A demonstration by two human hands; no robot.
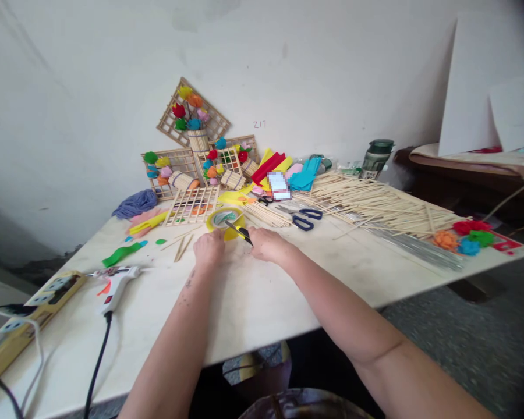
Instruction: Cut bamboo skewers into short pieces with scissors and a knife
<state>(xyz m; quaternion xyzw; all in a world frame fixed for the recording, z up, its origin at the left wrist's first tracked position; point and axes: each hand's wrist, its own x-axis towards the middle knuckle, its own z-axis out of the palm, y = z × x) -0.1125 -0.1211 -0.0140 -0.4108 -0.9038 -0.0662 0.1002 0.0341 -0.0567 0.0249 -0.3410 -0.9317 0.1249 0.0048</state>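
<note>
My right hand [267, 244] is closed around a utility knife [244, 233] with a yellow and black handle. The knife's blade points up and left, over the near part of a roll of yellow tape [210, 220]. Against the near left side of that roll, my left hand [209, 248] is closed, its fingers mostly hidden from above. A thin pale wooden stick seems to run from its fingertips across the tape, meeting the blade. Short cut sticks [183, 247] lie left of my left hand.
Behind stand wooden lattice frames [218, 119] with paper flowers. Scissors [303, 222] and many loose sticks [367, 201] lie right, with silver wires [423, 250] and crepe flowers [469, 237]. At left are a glue gun [119, 288], its cord and a power strip [48, 302].
</note>
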